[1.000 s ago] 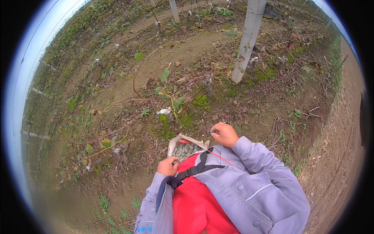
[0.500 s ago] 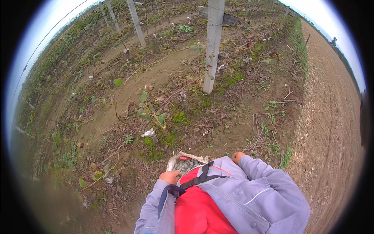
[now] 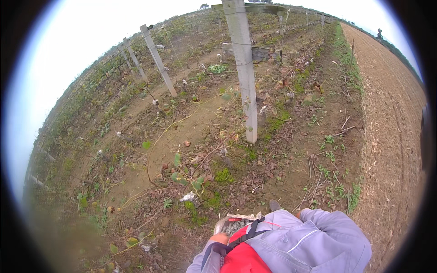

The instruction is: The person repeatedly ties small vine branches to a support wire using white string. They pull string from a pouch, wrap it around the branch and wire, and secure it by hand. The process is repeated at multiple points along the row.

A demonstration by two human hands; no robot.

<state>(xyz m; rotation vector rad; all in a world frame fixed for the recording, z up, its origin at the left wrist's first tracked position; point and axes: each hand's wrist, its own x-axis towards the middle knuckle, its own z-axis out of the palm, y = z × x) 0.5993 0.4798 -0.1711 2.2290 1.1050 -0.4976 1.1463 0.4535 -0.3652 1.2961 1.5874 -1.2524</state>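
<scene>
Low in the picture, my left hand (image 3: 220,238) is at the near left side of a pale open bag (image 3: 220,224) carried at my waist. Its fingers are hidden, so I cannot tell if it grips the rim. Grey, lumpy bits (image 3: 234,226) fill the bag, and a small red object (image 3: 234,219) lies on them, its kind unclear. My right hand (image 3: 298,214) shows only as a sliver beyond the grey jacket sleeve, low at my right side. A black strap (image 3: 249,232) crosses the red garment at my front.
A concrete post (image 3: 243,73) stands ahead, with a wire and more posts (image 3: 157,61) behind. Thin vines (image 3: 152,154) with a few leaves bend over the soil. A white wrapped stub (image 3: 187,196) is just ahead. Dry sticks (image 3: 314,182) lie right, beside a bare field (image 3: 387,136).
The view has tilted up, so the post, plants and bag sit lower in the picture. A shoe tip now shows beyond the bag. Both hands stay low, and the right one is more hidden.
</scene>
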